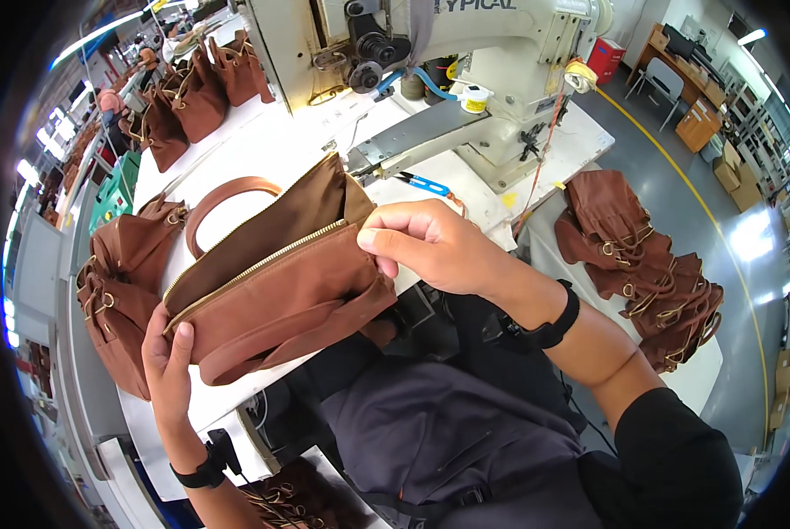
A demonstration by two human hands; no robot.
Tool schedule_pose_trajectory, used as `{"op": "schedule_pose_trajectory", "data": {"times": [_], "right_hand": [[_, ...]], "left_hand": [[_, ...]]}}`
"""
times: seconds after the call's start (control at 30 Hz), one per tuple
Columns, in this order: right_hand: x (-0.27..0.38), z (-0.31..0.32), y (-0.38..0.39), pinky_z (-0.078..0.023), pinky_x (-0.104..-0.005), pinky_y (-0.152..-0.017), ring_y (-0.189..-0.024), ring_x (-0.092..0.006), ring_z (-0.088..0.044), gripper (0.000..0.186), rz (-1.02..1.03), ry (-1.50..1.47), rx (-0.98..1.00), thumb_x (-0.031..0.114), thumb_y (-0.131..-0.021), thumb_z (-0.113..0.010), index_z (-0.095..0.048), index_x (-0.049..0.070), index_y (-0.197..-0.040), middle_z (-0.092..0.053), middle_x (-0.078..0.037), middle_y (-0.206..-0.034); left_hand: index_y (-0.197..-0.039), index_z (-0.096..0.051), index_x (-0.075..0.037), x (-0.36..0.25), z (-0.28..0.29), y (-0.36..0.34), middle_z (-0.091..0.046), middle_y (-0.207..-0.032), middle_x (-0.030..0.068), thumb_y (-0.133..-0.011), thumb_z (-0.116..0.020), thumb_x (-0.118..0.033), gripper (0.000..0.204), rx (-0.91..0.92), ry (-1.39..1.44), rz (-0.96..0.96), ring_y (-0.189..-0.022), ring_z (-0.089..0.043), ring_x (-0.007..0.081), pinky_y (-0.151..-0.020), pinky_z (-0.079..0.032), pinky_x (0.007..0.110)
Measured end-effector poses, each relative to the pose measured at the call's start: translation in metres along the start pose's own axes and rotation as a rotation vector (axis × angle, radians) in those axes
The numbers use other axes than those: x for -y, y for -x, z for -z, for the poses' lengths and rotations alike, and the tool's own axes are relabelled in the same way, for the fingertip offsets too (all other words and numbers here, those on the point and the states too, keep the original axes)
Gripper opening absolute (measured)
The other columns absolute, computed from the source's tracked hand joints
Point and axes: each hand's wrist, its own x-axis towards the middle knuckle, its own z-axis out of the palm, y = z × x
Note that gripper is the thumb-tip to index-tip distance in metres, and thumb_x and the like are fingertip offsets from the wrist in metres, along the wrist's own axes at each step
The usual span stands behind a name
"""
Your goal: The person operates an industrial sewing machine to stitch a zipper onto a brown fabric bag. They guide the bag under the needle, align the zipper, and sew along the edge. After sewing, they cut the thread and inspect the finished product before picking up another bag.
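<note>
Both my hands hold a brown handbag (289,286) at the front edge of the white sewing table. Its gold-toothed zipper is open along the top, and the dark brown lining shows inside. My left hand (167,354) grips the left end of the bag's top edge, thumb on the near face and fingers behind. At the opposite end, my right hand (426,242) pinches the corner by the zipper's end between thumb and curled fingers. One handle loop (227,198) rises behind the bag; another strap hangs across its near side.
Behind the bag stands a sewing machine (510,88), with blue thread snips (426,183) lying near its bed. More brown bags (126,282) sit at the left, several (192,97) farther back, and a pile (633,256) at the right. A small white bottle (474,99) stands on the machine.
</note>
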Motion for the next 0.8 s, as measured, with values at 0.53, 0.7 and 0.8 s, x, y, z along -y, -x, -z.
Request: {"op": "schedule_pose_trajectory", "data": {"times": [0.53, 0.7, 0.8], "right_hand": [[0.014, -0.001, -0.005, -0.043, -0.0246, -0.058, -0.059, -0.0048, -0.053, 0.042, -0.051, 0.085, -0.047, 0.031, -0.105, -0.063, -0.068, 0.004, -0.074, -0.061, 0.003, -0.063], [0.026, -0.003, -0.016, -0.04, -0.0255, -0.052, -0.051, -0.0055, -0.052, 0.053, -0.082, 0.205, -0.073, 0.04, -0.103, -0.066, -0.066, 0.006, -0.062, -0.058, 0.001, -0.053], [0.028, 0.001, -0.021, -0.043, -0.0258, -0.055, -0.052, -0.0063, -0.055, 0.052, -0.149, 0.2, -0.084, 0.039, -0.102, -0.065, -0.069, 0.006, -0.062, -0.06, -0.001, -0.051]], "left_hand": [[-0.146, -0.052, 0.003, 0.009, 0.006, 0.002, -0.064, -0.131, 0.0073, -0.106, -0.063, -0.023, 0.049, -0.024, 0.016, 0.065, -0.118, -0.058, 0.0131, -0.105, -0.044, 0.029], [-0.154, -0.045, 0.003, -0.004, -0.013, -0.001, -0.057, -0.143, 0.011, -0.106, -0.061, -0.019, 0.055, -0.126, -0.111, -0.153, -0.129, -0.053, 0.0171, -0.113, -0.038, 0.033], [-0.158, -0.04, 0.003, 0.007, -0.011, -0.002, -0.053, -0.15, 0.0138, -0.106, -0.06, -0.017, 0.058, -0.173, -0.13, -0.172, -0.137, -0.049, 0.0203, -0.118, -0.035, 0.035]]}}
